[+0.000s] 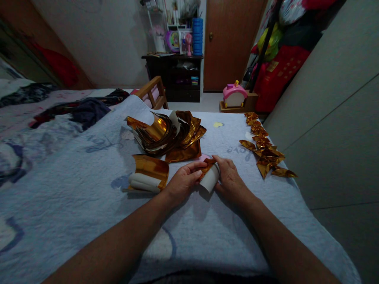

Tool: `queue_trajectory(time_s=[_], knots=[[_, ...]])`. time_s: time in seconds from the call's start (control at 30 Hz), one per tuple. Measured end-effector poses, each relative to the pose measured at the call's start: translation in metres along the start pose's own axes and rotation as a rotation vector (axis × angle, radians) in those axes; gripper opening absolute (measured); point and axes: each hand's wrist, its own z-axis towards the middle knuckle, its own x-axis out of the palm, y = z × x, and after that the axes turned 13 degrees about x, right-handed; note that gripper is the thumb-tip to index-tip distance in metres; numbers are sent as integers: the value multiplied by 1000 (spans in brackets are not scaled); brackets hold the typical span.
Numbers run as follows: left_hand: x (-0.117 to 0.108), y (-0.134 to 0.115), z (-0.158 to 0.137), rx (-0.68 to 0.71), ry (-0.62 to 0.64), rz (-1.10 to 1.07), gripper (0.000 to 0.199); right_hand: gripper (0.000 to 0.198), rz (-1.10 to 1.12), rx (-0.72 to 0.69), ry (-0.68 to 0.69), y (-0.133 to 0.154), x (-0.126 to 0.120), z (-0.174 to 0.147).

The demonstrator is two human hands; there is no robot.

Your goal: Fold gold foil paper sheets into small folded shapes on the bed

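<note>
The curled gold-and-white sheet [210, 179] lies at three o'clock from the left hand [184, 182] and nine o'clock from the right hand [232, 180], its curl's axis running seven to one o'clock; each hand pinches an edge, neither nearer.

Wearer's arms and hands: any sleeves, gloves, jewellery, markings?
Left hand and right hand are ungloved, with no rings visible. Left forearm and right forearm are bare: no sleeves, watch, bracelet or clear markings in view.
</note>
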Motion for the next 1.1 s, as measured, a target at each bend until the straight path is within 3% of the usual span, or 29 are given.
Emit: queue_trajectory(time_s=[0.1,0.23,0.4,0.53,0.6,0.73,0.87,0.97,1.1], knots=[[2,1,1,-10,6,-60,40,83,15,-26,-33,-3,2,0],[1,1,2,2,2,14,38,71,32,-46,-59,-1,-3,1],[-1,-1,2,55,-20,173,30,54,30,-72,25,5,-12,4],[-3,-1,2,117,-4,248,42,43,36,-131,81,6,-12,5],[-5,-1,3,158,46,360,43,43,30,-158,112,5,-11,4],[-7,-1,3,335,184,806,24,44,11,-165,195,7,-10,3],[-6,-3,1,449,306,1145,20,47,-30,-130,301,10,-11,2],[-6,-3,0,464,351,1269,20,50,-41,-131,329,12,-12,0],[-8,-4,0,459,353,1274,23,47,-46,-116,334,12,-13,-2]])
